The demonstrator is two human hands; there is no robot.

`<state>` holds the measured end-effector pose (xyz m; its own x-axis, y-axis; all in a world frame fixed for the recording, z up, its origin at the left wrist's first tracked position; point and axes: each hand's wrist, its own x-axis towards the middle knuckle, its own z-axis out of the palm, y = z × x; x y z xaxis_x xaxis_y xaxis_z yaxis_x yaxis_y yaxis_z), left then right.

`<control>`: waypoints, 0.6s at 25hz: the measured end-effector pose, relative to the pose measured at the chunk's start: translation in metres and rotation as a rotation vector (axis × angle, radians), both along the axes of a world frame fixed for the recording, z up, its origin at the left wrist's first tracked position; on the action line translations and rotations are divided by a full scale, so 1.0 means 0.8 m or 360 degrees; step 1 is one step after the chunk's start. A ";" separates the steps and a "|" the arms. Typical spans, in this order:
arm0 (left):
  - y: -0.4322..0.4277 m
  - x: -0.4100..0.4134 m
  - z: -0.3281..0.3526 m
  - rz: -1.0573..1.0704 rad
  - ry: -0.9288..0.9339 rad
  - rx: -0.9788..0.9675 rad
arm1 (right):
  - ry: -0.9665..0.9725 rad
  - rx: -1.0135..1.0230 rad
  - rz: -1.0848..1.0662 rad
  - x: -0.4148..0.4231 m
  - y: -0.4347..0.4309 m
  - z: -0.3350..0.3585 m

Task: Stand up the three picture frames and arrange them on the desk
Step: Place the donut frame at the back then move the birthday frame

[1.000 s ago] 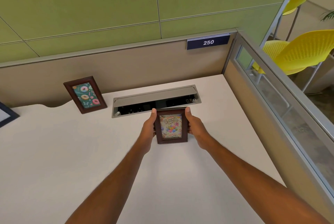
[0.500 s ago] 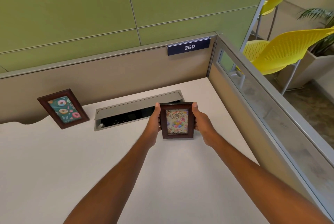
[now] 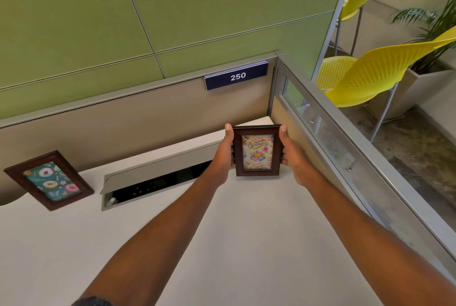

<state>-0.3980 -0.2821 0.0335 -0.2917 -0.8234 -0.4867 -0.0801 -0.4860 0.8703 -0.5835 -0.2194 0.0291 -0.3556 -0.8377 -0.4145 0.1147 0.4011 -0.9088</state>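
Note:
A dark wooden frame with a Happy Birthday picture (image 3: 256, 151) is upright, held over the far right part of the white desk (image 3: 246, 244) near the corner. My left hand (image 3: 223, 152) grips its left edge and my right hand (image 3: 292, 157) grips its right edge, thumbs on top. Whether its base touches the desk is unclear. A second wooden frame with a doughnut picture (image 3: 50, 181) stands at the far left against the beige partition. A third frame is out of view.
An open grey cable tray (image 3: 158, 175) is recessed in the desk between the two frames. A beige partition with a "250" sign (image 3: 237, 76) backs the desk; a glass side panel (image 3: 345, 157) bounds it on the right. Yellow chairs (image 3: 385, 71) stand beyond.
Both hands have carried the birthday frame farther back and right, toward the desk's corner. The view has turned right, so the blue frame at the left edge has left the picture.

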 end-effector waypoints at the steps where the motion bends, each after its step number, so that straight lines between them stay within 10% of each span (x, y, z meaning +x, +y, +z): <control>1: -0.011 -0.009 0.001 -0.0013 -0.0002 -0.0003 | 0.0002 -0.0003 -0.0018 -0.007 -0.010 0.000; 15: -0.159 -0.073 -0.033 -0.0123 -0.0002 -0.0200 | -0.0017 -0.0149 -0.0168 -0.061 -0.125 -0.030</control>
